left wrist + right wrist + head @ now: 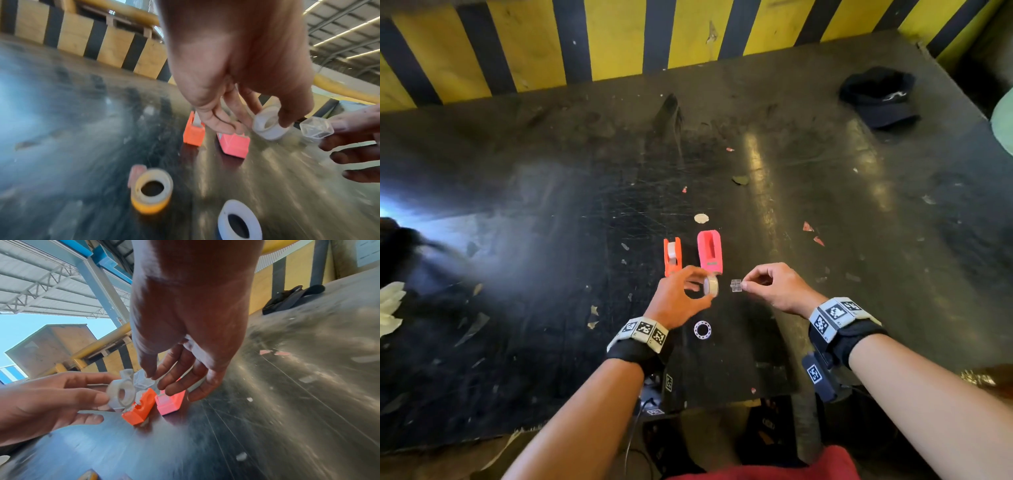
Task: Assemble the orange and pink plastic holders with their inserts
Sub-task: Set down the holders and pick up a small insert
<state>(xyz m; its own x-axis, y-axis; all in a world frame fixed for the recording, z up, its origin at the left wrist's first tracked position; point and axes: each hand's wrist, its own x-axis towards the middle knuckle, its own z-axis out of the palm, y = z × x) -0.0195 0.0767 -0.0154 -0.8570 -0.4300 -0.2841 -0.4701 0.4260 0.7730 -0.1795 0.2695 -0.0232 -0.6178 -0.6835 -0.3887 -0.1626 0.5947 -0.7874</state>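
Observation:
The orange holder (672, 256) stands on the dark table (551, 240) with a clear tape roll seated in it. Just to its right stands the pink holder (710, 251), its slot showing nothing inside. Above the table in front of them, my left hand (700, 287) grips a small clear tape roll (711, 285) between thumb and fingers. My right hand (744, 283) pinches a small clear plastic core (736, 285) a short gap to the right of the roll. The left wrist view shows the roll (267, 125) and core (315, 129) close together but apart.
A white ring (702, 330) lies near my left wrist. A yellowish tape roll (152, 189) and a blue-and-white one (238, 222) lie closer to me. A black cap (878, 96) sits far right. A yellow-black striped wall (619, 41) bounds the far side; scraps litter the table.

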